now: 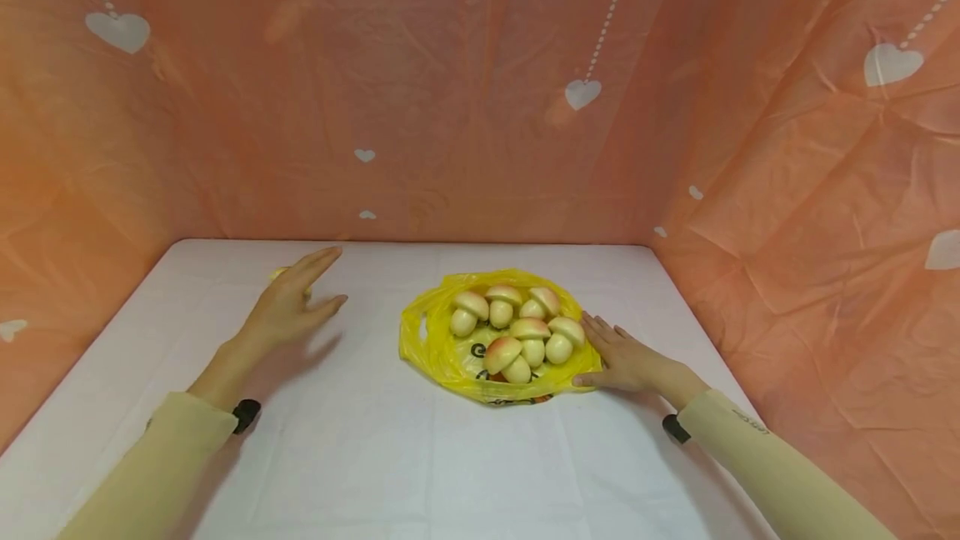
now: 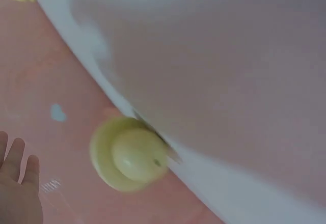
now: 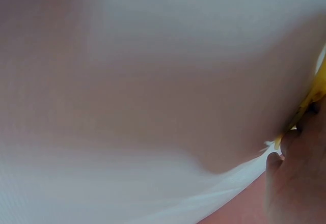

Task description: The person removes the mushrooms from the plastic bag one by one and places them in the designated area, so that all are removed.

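Observation:
On the table (image 1: pixel 337 457), a yellow plastic bag (image 1: pixel 442 357) lies spread out with its rim rolled outward. Several toy mushrooms (image 1: pixel 501 354) with cream stems and pinkish caps lie on it. My right hand (image 1: pixel 626 361) touches the bag's right edge with its fingers extended; the right wrist view shows its fingers beside the yellow plastic (image 3: pixel 318 84). At the left, my left hand (image 1: pixel 288 302) hovers above the table, thumb and fingers apart, holding nothing. Just beyond it, a single mushroom (image 2: pixel 136 155) is mostly hidden by the hand in the head view.
An orange curtain (image 1: pixel 300 132) with white hearts encloses the table at the back and both sides. White cloth covers the tabletop, whose back edge runs close behind the bag and the single mushroom.

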A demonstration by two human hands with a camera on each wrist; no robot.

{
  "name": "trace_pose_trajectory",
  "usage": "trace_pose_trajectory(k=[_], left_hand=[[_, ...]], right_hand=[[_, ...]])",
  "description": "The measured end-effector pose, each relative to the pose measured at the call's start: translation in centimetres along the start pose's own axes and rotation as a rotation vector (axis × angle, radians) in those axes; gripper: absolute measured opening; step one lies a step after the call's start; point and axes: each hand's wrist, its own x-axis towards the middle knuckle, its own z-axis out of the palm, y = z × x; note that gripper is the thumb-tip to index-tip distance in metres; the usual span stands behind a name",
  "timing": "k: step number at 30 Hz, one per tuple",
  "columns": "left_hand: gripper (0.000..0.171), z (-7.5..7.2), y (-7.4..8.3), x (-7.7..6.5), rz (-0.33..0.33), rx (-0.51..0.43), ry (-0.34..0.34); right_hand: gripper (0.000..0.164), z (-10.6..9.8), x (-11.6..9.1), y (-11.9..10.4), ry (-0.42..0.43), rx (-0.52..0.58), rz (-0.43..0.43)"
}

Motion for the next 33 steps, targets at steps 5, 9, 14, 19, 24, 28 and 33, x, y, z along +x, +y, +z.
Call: trace_pose_trajectory(k=[5,9,14,19,24,28,33], left_hand=[[0.071,2.2,1.6,1.0,0.108,-0.029,0.038],[0.073,3.8,2.7,1.7,0.185,-0.048,0.031],[0.071,5.6,4.0,2.4,0.224,-0.05,-0.019],[0.069,7.1,5.5,3.2,0.226,-0.042,-0.101],[0.068,8.6,6.7,4.0,0.275,-0.027,-0.172],[0.065,9.7,7.4,4.7,0.322,0.015,-0.248],[0.064,10.5,8.0,5.4,0.313,0.093,-0.377]], right_hand=[[0.114,0.1,0.0,0.0,-0.007,-0.011,0.008],[0.113,0.1,0.1,-0.1,-0.009,-0.021,0.013],[0.113,0.1,0.1,-0.1,-0.013,-0.025,0.016],[0.112,-0.1,0.0,-0.3,-0.011,-0.015,0.014],[0.112,-0.2,0.0,-0.2,-0.012,-0.012,0.014],[0.112,-0.1,0.1,-0.1,-0.02,-0.015,0.015],[0.112,0.0,0.2,-0.2,-0.03,-0.003,0.014]])
